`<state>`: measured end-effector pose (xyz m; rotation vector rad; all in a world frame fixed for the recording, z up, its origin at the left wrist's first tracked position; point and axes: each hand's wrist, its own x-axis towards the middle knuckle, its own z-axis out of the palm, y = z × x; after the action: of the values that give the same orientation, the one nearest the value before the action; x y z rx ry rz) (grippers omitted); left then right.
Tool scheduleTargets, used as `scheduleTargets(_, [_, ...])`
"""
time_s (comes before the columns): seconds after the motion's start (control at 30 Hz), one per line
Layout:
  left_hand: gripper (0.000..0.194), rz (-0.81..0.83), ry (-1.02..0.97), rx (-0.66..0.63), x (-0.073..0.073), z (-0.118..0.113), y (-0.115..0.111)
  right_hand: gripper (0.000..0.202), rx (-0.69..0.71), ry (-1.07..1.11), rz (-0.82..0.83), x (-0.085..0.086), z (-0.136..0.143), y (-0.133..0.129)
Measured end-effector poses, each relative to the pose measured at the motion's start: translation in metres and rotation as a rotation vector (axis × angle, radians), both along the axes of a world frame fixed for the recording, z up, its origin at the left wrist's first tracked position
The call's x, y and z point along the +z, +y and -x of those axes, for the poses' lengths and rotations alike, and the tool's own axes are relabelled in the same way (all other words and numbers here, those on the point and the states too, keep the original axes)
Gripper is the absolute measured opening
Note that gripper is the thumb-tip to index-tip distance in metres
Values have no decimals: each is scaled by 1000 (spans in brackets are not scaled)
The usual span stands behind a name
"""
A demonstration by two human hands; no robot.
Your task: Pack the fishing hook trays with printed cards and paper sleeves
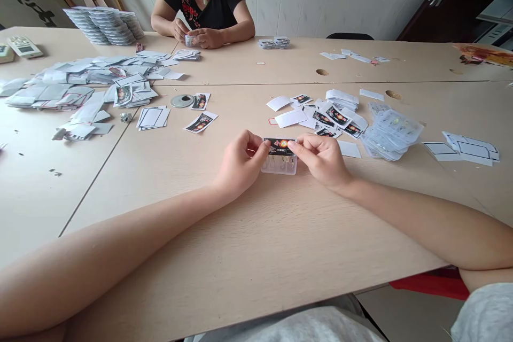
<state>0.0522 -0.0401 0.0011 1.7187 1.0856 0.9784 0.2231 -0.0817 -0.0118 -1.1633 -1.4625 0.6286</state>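
Note:
A small clear plastic box (279, 164) with several compartments is held just above or on the table, tilted toward me. Across its upper part lies a black label (279, 146) with an orange burst. My left hand (245, 163) pinches the box at its left side, thumb on the label's left end. At the right side my right hand (323, 160) grips it, thumb on the label's right end. Just beyond the hands is a loose pile of black and white labels (323, 117). Stacked clear boxes (390, 133) sit to the right of that pile.
A large heap of white packets (80, 77) covers the left of the table (224, 256). Across it a person (204, 16) handles a small item. White cards (467, 147) lie at right, loose labels (201, 122) and a round metal lid (181, 101) left of centre.

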Motion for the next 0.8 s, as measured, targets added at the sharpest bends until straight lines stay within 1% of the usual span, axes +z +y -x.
scheduleTargets(0.1, [26,-34,1,-14,-1,3,3,50,21,26,-8,1,-2,-1])
scheduleTargets(0.17, [30,-51,2,21,-2,6,6,51,24,55,10,0,-3,-1])
scheduleTargets(0.23, [35,-37,-22,55,-2,9,10,52,37,103,25,-1,-5,0])
scheduleTargets(0.27, [35,-9,-51,37,-1,10,11,52,46,123,33,-2,-6,1])
scheduleTargets(0.3, [33,35,-90,-16,0,11,12,52,57,136,42,-2,-6,1])
scheduleTargets(0.37, [24,147,-160,-192,3,11,11,52,84,138,65,-1,-6,0])
scheduleTargets(0.4, [21,194,-168,-276,5,11,10,51,103,132,75,-1,-5,-1])
scheduleTargets(0.43, [20,219,-149,-334,7,11,9,50,127,124,82,0,-4,-2])
scheduleTargets(0.5, [26,198,-53,-368,10,10,7,49,178,105,84,3,-1,-6])
scheduleTargets(0.6, [36,141,60,-359,12,10,6,49,215,95,97,5,1,-9])
scheduleTargets(0.67, [38,171,58,-395,11,11,9,49,221,113,121,5,0,-8])
scheduleTargets(0.8, [35,307,-21,-538,10,16,18,51,203,189,142,0,-5,-3])
